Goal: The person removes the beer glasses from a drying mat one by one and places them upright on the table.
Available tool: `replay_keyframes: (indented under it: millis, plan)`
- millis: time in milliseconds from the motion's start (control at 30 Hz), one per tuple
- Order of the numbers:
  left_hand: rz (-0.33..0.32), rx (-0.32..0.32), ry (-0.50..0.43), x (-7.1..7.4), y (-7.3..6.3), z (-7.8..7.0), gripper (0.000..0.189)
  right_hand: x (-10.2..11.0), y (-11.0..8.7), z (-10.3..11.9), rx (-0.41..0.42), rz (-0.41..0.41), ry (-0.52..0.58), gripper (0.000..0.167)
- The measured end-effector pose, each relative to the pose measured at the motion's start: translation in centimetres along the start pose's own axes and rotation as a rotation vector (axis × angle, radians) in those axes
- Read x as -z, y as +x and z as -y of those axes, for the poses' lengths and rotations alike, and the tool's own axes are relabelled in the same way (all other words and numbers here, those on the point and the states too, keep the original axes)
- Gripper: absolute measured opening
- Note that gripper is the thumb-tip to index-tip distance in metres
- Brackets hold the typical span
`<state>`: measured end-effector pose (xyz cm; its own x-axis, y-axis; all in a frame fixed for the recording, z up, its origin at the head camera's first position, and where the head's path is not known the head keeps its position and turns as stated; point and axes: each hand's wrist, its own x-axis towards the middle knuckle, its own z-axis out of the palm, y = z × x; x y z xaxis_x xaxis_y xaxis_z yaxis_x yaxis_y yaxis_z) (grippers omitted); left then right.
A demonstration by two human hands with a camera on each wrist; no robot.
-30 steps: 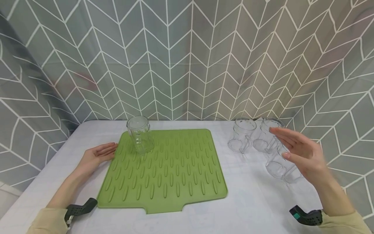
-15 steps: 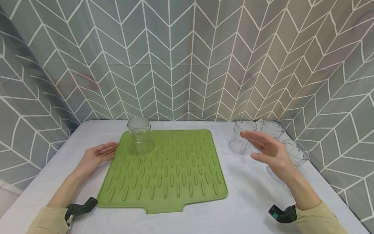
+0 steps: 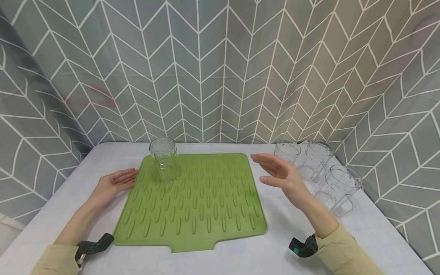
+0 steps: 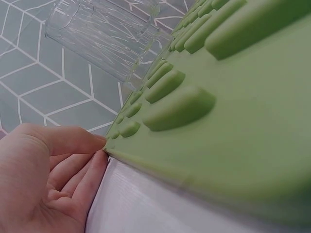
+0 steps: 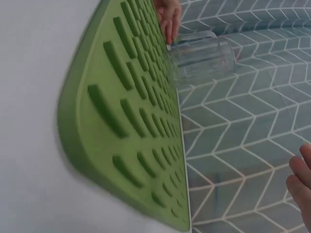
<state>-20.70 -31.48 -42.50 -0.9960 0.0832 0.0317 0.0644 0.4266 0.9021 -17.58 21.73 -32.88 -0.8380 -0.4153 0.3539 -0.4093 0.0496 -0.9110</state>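
Observation:
A clear glass mug (image 3: 165,160) stands upright on the far left part of a ribbed green drying mat (image 3: 206,241). My left hand (image 3: 109,188) rests by the mat's left edge; its relaxed fingertips touch that edge, as the left wrist view also shows with the thumb (image 4: 77,140). Over the table just right of the mat, my right hand (image 3: 287,181) hovers with nothing in it, thumb and fingers apart. Its fingers (image 5: 303,179) show at the right border of the right wrist view. A second glass mug (image 3: 287,148) is partly hidden behind this hand.
Two more clear glass mugs stand on the right: one at the back (image 3: 319,152), one nearer (image 3: 343,183). A white cloth (image 3: 254,256) covers the table. Patterned grey curtains (image 3: 213,76) enclose the back and sides.
My right hand has moved left, from over the glass mugs on the right to near the mat's right edge, holding nothing. My left hand and the mug on the mat have stayed in place.

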Motion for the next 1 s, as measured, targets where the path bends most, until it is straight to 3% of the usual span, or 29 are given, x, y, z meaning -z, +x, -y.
replay_keyframes:
  millis: [600,1000]
  plan:
    - [0.015,-0.01,-0.033,0.1,-0.1,0.2,0.071,-5.6,3.6,-1.5,-0.024,0.068,0.079,0.054]
    - [0.015,-0.013,-0.028,0.0,0.1,0.3,0.072,-8.7,5.3,-1.5,-0.031,0.035,0.107,0.063]
